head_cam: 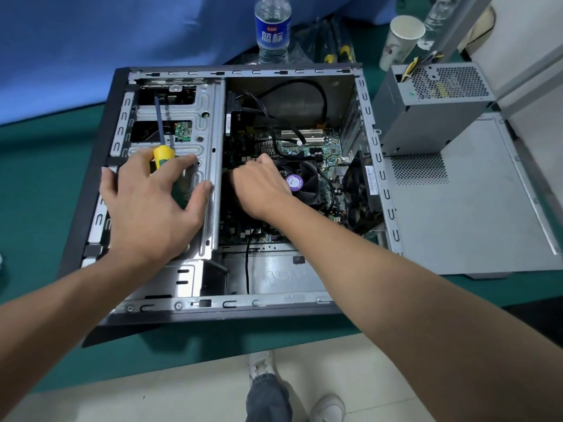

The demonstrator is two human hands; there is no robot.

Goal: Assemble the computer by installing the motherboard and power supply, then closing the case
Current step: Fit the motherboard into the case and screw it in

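Note:
The open computer case (377,166) lies on its side on the green table. The motherboard (323,147) sits inside it, with a black CPU fan (306,185) and loose black cables. My left hand (146,205) rests spread on the metal drive cage (204,117). A yellow-and-green screwdriver (163,153) is pinned under its fingers, shaft pointing away from me. My right hand (259,187) reaches down onto the motherboard just left of the fan, its fingertips hidden. The grey power supply (432,102) stands outside the case, on the detached side panel (463,214).
A water bottle (272,25), a paper cup (402,38) and bagged tools (335,53) stand behind the case. Blue cloth (91,41) hangs at the back left. The table's front edge runs just below the case, with my shoes (262,367) on the floor.

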